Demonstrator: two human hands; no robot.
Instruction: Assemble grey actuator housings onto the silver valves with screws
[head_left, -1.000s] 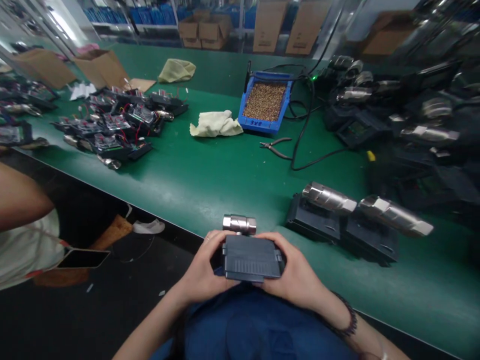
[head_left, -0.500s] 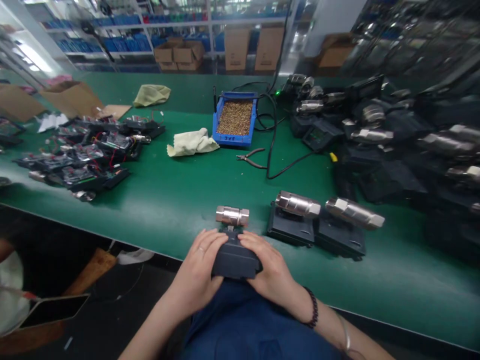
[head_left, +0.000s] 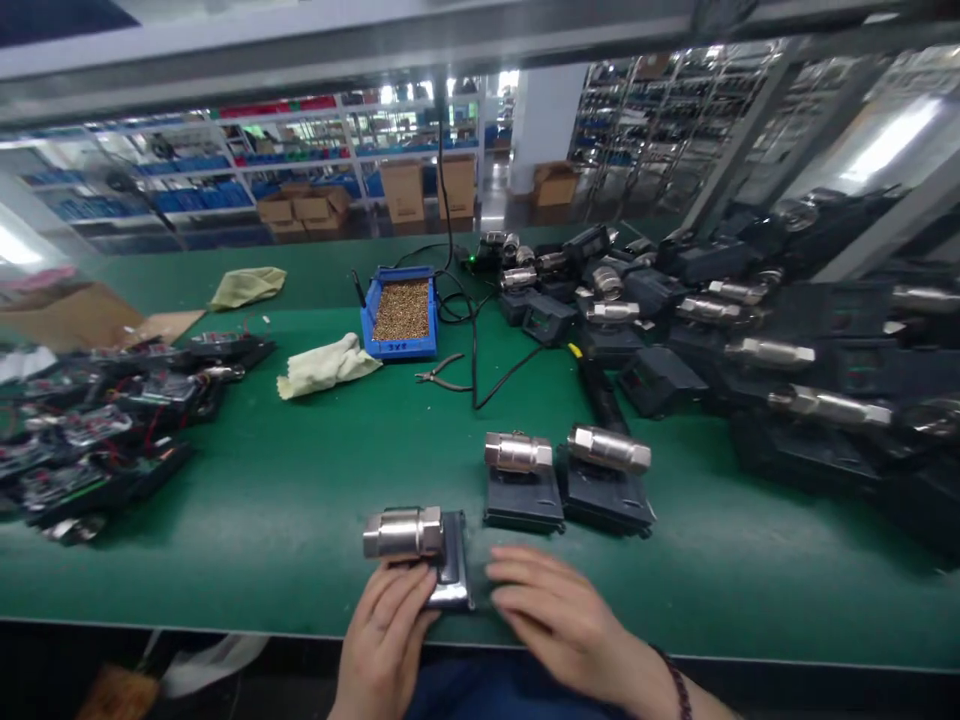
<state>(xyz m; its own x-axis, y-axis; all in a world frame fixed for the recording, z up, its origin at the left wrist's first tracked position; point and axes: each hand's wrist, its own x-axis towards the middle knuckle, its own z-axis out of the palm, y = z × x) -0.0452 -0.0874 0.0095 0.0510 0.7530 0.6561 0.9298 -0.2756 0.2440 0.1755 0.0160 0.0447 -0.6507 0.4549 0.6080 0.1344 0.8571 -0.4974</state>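
Observation:
A dark grey device with a silver metal cylinder (head_left: 417, 540) lies on the green table (head_left: 300, 500) near its front edge. My left hand (head_left: 386, 635) rests on the device's near side, its fingers laid over the casing just below the cylinder. My right hand (head_left: 559, 620) lies just right of the device with fingers stretched out flat toward it, holding nothing. Two more of the same devices (head_left: 566, 478) stand side by side a little further back and to the right.
A big heap of like devices (head_left: 750, 320) fills the right and far right. Opened units with circuit boards and wires (head_left: 97, 420) lie at the left. A blue bin of small brass parts (head_left: 401, 312), yellow cloths (head_left: 326, 365), pliers (head_left: 442, 372) and a black cable (head_left: 480, 370) sit mid-table.
The device has gone from my lap-side grip onto the table, now lying on its side. My right hand has come off it and opened. The view has tilted up.

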